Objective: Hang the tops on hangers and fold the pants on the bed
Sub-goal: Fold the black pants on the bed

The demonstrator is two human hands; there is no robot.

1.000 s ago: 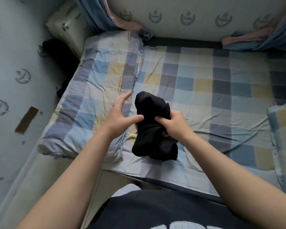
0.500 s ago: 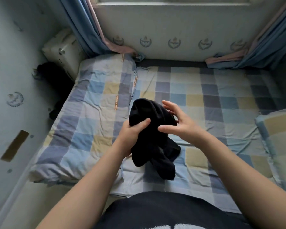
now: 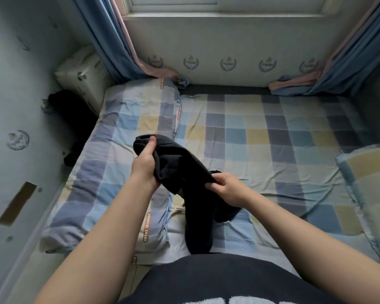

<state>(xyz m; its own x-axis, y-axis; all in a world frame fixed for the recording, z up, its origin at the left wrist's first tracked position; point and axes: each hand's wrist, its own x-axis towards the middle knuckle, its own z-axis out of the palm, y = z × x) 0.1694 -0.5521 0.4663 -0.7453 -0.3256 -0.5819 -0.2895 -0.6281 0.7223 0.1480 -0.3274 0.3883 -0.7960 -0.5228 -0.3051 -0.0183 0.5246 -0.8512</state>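
Head view: left grip point(image 3: 144, 165) and right grip point(image 3: 228, 189) clutch black garment point(image 3: 195, 207) over bed point(image 3: 272, 139), beside pillow point(image 3: 119, 137).

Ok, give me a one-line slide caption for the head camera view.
Left hand and right hand grip a crumpled black fabric garment over the checked blue-and-yellow bedsheet.

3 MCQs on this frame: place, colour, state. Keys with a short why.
1. Where is the black garment? A on the floor; B held up over the bed; C on the windowsill.
2. Main colour of the curtains? A red; B blue; C green.
3. Left hand and right hand? A both grip the garment; B both open; C only one grips.
Key: 1 B, it hangs from both hands above the bed. 2 B, both curtains are blue. 3 A, fingers of each curl round it.
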